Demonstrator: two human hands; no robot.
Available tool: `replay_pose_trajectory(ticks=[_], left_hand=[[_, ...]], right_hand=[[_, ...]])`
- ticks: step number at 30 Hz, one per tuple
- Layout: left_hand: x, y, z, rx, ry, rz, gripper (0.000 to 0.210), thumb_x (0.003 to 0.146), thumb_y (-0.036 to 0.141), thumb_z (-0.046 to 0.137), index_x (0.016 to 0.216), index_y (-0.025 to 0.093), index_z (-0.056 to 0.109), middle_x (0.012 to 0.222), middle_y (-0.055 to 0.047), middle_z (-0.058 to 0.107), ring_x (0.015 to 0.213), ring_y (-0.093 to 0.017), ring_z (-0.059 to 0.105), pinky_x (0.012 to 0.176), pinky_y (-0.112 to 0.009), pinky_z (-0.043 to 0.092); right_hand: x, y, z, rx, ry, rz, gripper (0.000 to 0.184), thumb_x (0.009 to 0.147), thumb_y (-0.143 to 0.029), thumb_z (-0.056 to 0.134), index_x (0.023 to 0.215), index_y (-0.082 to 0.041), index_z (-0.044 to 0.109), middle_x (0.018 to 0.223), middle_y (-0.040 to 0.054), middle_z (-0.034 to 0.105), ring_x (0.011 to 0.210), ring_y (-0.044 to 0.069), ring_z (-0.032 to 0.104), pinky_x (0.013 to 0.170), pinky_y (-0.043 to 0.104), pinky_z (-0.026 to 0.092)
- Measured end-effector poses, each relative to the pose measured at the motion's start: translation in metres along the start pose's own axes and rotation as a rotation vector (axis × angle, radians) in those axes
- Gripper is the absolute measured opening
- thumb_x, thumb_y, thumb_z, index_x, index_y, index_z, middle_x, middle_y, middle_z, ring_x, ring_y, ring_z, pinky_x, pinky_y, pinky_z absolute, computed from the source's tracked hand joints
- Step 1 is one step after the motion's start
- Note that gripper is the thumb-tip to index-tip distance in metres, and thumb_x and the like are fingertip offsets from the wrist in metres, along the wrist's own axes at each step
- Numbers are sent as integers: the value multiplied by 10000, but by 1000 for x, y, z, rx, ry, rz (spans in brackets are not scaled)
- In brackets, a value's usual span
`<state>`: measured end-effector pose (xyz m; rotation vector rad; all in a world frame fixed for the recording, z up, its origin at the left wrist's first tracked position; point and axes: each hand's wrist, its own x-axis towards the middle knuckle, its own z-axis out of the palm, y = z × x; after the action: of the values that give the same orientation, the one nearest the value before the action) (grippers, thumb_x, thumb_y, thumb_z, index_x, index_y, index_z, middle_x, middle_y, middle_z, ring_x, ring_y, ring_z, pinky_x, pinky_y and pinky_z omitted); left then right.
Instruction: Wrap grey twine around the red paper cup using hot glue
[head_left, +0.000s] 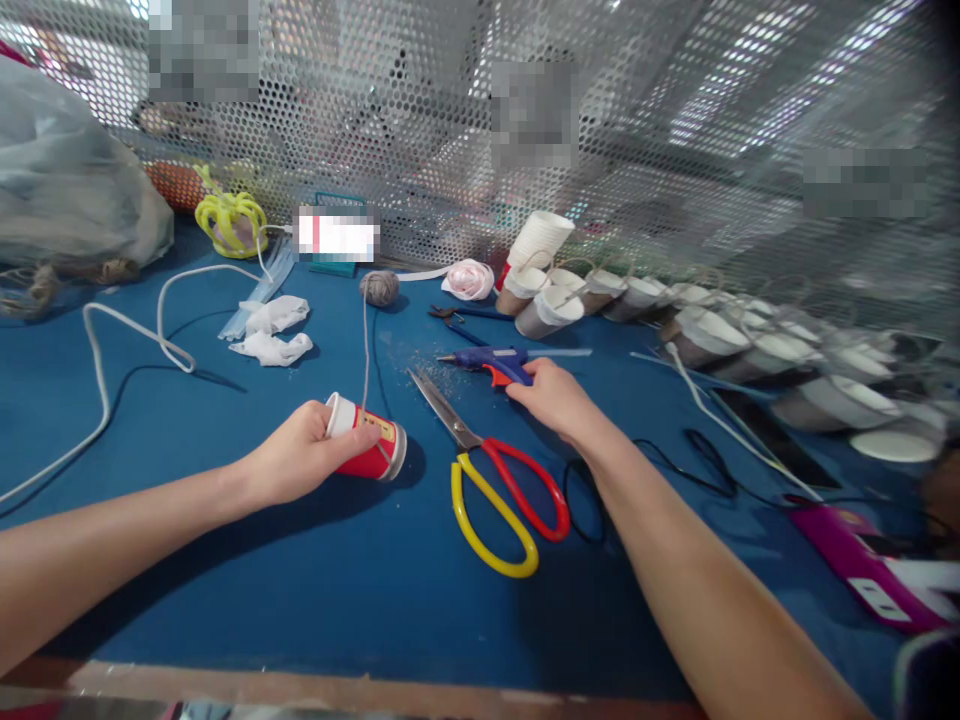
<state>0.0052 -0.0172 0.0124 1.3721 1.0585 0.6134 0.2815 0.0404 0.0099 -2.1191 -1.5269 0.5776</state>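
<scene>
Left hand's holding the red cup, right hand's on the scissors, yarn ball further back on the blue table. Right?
Not quite: the right hand is on the blue glue gun, not the scissors, which lie between the hands; the head view shows it. The rest stands.

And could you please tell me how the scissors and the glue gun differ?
The scissors lie untouched on the table, while the glue gun is in the right hand. The scissors have one yellow and one red handle; the glue gun is mostly blue. Both show bright colours.
</scene>
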Motion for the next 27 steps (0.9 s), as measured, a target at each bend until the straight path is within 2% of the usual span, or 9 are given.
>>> replay_pose_trajectory(ticks=[2,4,8,10,14,18,21,23,27], left_hand=[[0,1,0,-1,1,2,328,756,365,547,536,129,611,507,29,579,466,-70,420,461,-180,310],[1,2,-1,0,7,1,321,749,364,551,535,129,602,492,38,555,460,-67,402,459,-180,302],[2,1,-3,5,16,-13,314,732,381,562,549,129,598,496,42,533,466,-67,387,462,-183,297],[3,0,-3,11,16,-13,315,727,388,565,554,127,602,503,40,530,471,-68,384,463,-184,293],[5,-1,-4,10,31,-24,333,720,414,562,563,124,604,503,38,518,468,-68,375,452,-187,277],[7,-2,-5,24,42,-31,342,719,433,564,622,112,633,505,35,511,469,-65,370,448,-182,267],[7,-2,-5,10,38,-44,337,726,426,562,661,109,655,514,30,526,469,-64,378,454,-181,275],[7,-1,-5,-6,38,-56,323,728,415,567,675,110,661,532,23,551,475,-67,399,458,-181,282],[7,-1,-5,-31,53,-83,314,718,410,583,643,112,652,555,10,593,485,-77,445,468,-183,303]], right_hand=[[-9,-6,-6,144,1,-14,248,682,-202,653,909,-148,568,841,62,635,754,182,609,671,320,492],[-21,-15,-16,300,-35,-44,228,655,-242,639,862,-186,560,805,29,636,702,157,611,613,276,494],[-54,-29,-31,498,-194,-79,237,631,-407,644,676,-189,562,622,1,589,512,109,540,461,230,445],[-69,-32,-31,517,-304,-121,237,649,-399,654,711,-178,595,580,-9,578,469,92,513,427,209,419],[-90,-31,-23,383,-408,-222,247,746,-386,593,859,-170,636,501,-26,557,458,98,514,435,206,434],[-103,-31,-20,214,-359,-217,245,734,-421,596,665,-186,598,422,-44,516,388,99,481,409,220,416],[-109,-30,-21,68,-324,-285,222,737,-418,586,649,-215,597,362,-59,471,341,112,455,384,239,396],[-111,-29,-21,-19,-276,-404,188,751,-396,568,672,-231,615,411,-42,526,404,144,519,454,266,444],[-112,-25,-20,-113,-204,-660,186,793,-349,500,743,-245,647,710,14,674,692,210,631,688,326,490]])
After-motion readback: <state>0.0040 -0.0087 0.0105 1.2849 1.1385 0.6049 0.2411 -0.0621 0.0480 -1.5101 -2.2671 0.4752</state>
